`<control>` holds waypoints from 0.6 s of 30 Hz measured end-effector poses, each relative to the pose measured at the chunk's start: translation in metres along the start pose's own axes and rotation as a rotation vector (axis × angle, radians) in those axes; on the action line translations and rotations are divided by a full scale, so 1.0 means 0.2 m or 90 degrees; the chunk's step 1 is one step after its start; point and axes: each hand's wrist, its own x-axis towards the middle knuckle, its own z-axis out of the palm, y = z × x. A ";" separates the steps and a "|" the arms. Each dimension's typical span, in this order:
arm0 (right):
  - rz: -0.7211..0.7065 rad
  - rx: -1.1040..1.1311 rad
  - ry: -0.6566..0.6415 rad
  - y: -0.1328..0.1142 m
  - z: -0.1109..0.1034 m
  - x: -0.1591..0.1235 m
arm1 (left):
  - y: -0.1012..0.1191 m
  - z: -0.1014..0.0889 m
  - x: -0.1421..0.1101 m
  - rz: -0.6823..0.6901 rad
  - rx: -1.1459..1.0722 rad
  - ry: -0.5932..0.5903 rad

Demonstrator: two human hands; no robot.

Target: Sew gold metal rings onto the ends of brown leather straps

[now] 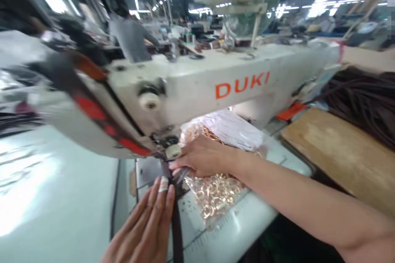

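Note:
A dark strap (177,230) runs up the bed of the white sewing machine (191,86) to the needle area. My left hand (148,222) lies flat beside and partly on the strap, fingers stretched forward, white tape round one fingertip. Close to the presser foot, my right hand (203,158) is closed, its thumb and fingers pinched together by the strap. Something greyish and blurred shows under those fingers; its kind is unclear. Beneath the right wrist sits a clear plastic bag (216,195) of gold-coloured metal rings and clasps. The needle itself is hidden.
A wooden board (342,152) lies at the right, with a heap of dark straps (364,98) behind it. A pale worktable (55,197) extends left. Beyond the machine are a person in grey (128,35) and a fan (253,4).

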 end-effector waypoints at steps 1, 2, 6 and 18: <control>0.004 0.005 0.004 0.00 0.01 0.00 | 0.01 -0.02 0.02 0.015 0.047 0.008; 0.005 0.012 0.008 0.01 0.01 0.01 | 0.01 -0.03 0.03 0.022 0.077 -0.006; 0.014 0.019 0.007 -0.01 0.00 0.00 | 0.01 -0.05 0.05 0.026 0.121 -0.043; 0.004 0.023 0.013 0.00 0.01 0.01 | 0.14 -0.21 0.13 -0.087 -0.030 -0.129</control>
